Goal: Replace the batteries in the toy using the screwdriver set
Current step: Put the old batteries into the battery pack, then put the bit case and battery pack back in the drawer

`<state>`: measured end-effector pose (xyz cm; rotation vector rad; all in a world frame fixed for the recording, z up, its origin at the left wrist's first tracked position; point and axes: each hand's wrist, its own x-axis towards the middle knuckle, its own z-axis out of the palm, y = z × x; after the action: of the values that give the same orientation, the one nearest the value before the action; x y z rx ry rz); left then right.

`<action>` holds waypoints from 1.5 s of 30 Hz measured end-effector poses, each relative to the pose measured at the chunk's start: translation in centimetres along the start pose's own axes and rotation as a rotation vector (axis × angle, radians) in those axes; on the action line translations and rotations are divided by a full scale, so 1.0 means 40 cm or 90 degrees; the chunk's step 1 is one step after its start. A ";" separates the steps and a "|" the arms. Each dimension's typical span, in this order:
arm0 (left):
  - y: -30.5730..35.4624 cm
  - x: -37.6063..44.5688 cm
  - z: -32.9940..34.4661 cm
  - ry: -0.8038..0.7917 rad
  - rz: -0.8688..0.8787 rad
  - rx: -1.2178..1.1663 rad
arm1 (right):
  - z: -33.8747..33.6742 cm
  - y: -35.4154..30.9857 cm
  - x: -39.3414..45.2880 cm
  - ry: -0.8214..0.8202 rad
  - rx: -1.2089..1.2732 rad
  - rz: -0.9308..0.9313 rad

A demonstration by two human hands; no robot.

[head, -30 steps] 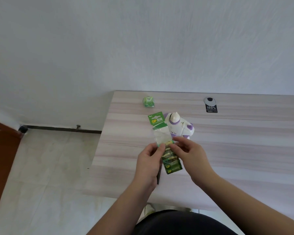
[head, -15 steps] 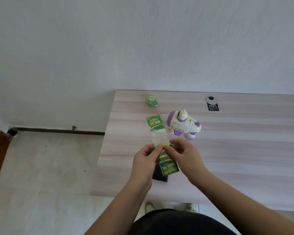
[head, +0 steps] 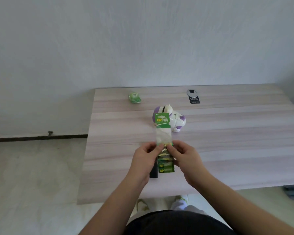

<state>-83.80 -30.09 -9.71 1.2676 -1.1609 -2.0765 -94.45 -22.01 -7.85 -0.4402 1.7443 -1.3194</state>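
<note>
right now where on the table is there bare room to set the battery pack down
Bare wood lies right of the toy, running to the table edge, below the black tag. A smaller patch sits left of the battery pack, below the green object. It is crowded under both hands, where a dark case lies.

Pale wood-grain table against a plain bluish-white wall. Light grey floor at left, edged by a dark strip along the wall's foot. Round grommet near the table's far edge, black label just beside it. Soft, even light throughout.
</note>
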 end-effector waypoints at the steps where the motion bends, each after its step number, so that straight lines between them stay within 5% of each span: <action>1: 0.000 0.002 0.007 -0.006 0.001 0.011 | -0.009 0.000 -0.001 0.008 0.011 0.006; 9: 0.009 0.003 0.059 -0.039 0.045 0.046 | -0.073 0.005 0.015 0.049 0.032 -0.014; 17: -0.120 0.099 -0.005 0.199 0.043 0.263 | -0.195 0.018 0.063 0.061 0.098 0.027; 24: -0.307 0.144 -0.024 0.287 -0.108 0.712 | -0.293 0.044 0.089 0.048 0.102 0.055; 33: -0.352 0.161 -0.030 0.293 -0.200 0.579 | -0.374 0.069 0.104 -0.004 0.059 0.085; 40: -0.372 0.127 0.022 0.287 -0.148 0.507 | -0.399 0.062 0.108 -0.063 0.038 0.077; 45: -0.388 0.054 0.057 0.304 -0.141 0.279 | -0.389 0.049 0.109 -0.121 0.013 0.060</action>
<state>-86.01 -22.14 -23.25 2.0402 -1.3257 -1.5543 -108.96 -15.21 -10.71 -0.4519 1.5743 -1.1881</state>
